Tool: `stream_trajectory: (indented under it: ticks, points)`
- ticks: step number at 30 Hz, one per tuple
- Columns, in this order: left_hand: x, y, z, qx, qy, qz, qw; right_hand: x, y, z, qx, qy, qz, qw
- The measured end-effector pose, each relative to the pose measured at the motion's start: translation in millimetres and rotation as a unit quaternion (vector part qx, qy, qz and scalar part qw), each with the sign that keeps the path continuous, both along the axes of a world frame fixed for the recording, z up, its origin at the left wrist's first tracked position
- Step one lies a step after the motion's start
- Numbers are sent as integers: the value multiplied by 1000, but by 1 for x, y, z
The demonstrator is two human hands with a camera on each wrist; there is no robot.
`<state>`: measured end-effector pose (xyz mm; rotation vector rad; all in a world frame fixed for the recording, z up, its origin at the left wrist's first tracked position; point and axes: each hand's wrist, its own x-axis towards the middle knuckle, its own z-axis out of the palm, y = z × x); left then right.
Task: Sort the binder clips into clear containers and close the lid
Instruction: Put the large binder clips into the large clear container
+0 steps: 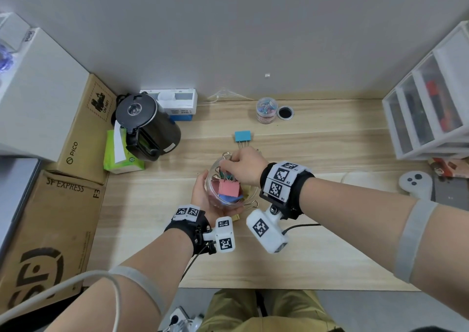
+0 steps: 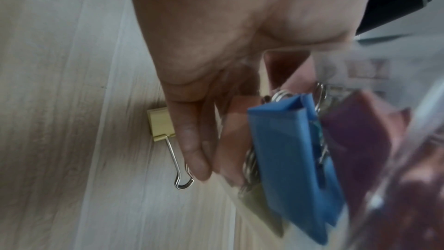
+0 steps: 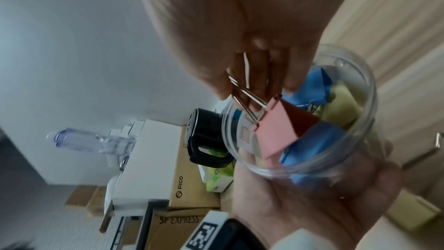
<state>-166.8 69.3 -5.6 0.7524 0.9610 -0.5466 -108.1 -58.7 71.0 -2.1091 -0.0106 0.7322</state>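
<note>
My left hand (image 1: pixel 203 197) cups a clear round container (image 1: pixel 215 199) from below and the side, tilted above the desk. Inside lie blue (image 2: pixel 293 159), yellow (image 3: pixel 341 109) and dark red binder clips. My right hand (image 1: pixel 243 164) pinches the wire handles of a pink binder clip (image 1: pixel 228 188), whose body hangs in the container's mouth (image 3: pixel 298 170). The pinching fingertips (image 3: pixel 288 85) show in the right wrist view. A light blue clip (image 1: pixel 242 136) lies on the desk beyond the hands. A yellow clip (image 2: pixel 161 124) lies on the desk under my left hand.
A small clear jar (image 1: pixel 266 109) of little coloured clips stands at the back beside a black desk grommet (image 1: pixel 285 112). A black kettle (image 1: pixel 144 126), a green tissue pack (image 1: pixel 119 154) and cardboard boxes (image 1: pixel 50 230) crowd the left. A white drawer unit (image 1: pixel 429 108) stands right.
</note>
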Motion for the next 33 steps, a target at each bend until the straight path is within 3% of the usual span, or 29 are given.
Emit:
stream_trajectory:
  ticks: [5, 8, 10, 13, 15, 17, 28, 30, 33]
  points:
    - [-1, -1, 2, -55, -7, 46, 997, 5, 5, -3, 52, 53, -79, 994]
    - [-3, 1, -2, -42, -24, 41, 998, 4, 7, 4, 142, 142, -164, 966]
    - [-1, 3, -5, -19, -7, 45, 999, 0, 7, 7, 159, 178, -161, 957]
    - [1, 9, -10, 3, 12, 15, 1000, -1, 1, -2, -15, 32, 27, 999]
    - [1, 12, -12, -2, 18, 4, 1000, -2, -2, -5, -113, -74, 139, 981]
    - [1, 14, -11, -3, 19, 1, 1000, -3, -3, -5, -160, -131, 190, 960]
    - [2, 28, -14, -23, 15, 18, 999, 0, 5, -27, -252, -285, 327, 865]
    - [4, 29, -14, -19, 3, 43, 999, 2, 7, -28, -205, -319, 302, 875]
    - [6, 35, -12, -16, -11, 65, 998, 14, 7, -26, -98, -321, 165, 927]
